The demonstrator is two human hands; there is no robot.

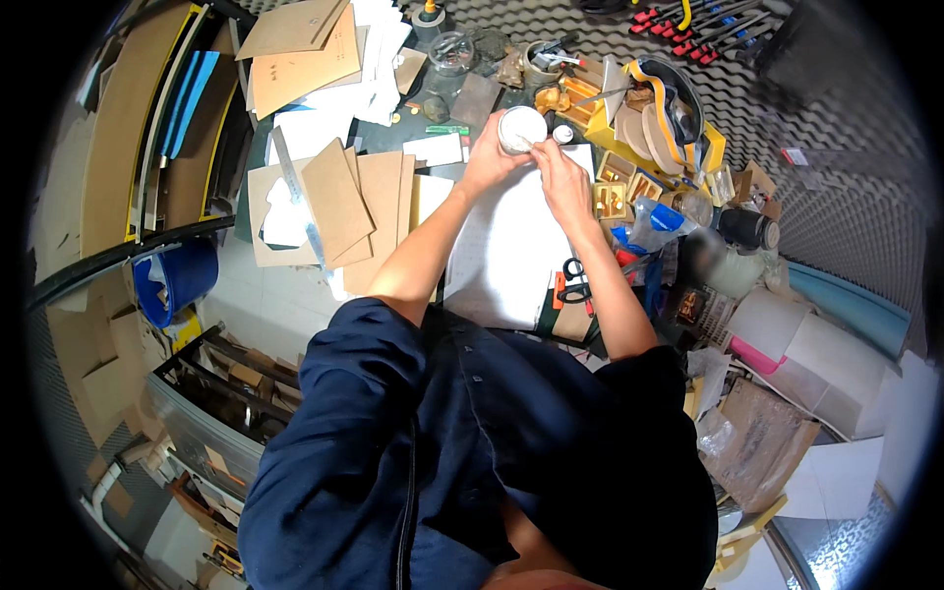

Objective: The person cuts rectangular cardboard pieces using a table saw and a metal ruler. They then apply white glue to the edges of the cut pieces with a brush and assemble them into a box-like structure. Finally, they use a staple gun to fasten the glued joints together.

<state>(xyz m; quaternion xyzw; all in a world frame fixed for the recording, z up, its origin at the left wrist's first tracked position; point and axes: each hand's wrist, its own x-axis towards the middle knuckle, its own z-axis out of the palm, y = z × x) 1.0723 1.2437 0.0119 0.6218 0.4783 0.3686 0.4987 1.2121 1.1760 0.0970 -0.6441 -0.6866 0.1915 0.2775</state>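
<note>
At the far side of the desk, my left hand [485, 160] is wrapped round the side of a round tub [521, 125] with white showing across its top. My right hand [560, 175] is closed in a pinch at the tub's right rim. Something thin and pale seems to run from those fingertips over the white, too small to name. Beside the tub, just above the right hand, is a small white round cap or bottle top [562, 134]. Under both forearms lies a large white sheet [501, 241], brightly lit.
Brown boards [337, 202] and a metal ruler [295, 192] lie on the left. Small wooden boxes [612, 200], a yellow holder [713, 147] and black-handled scissors [573, 293] are on the right. A blue bucket [182, 280] stands at lower left. Jars [452, 51] crowd the back.
</note>
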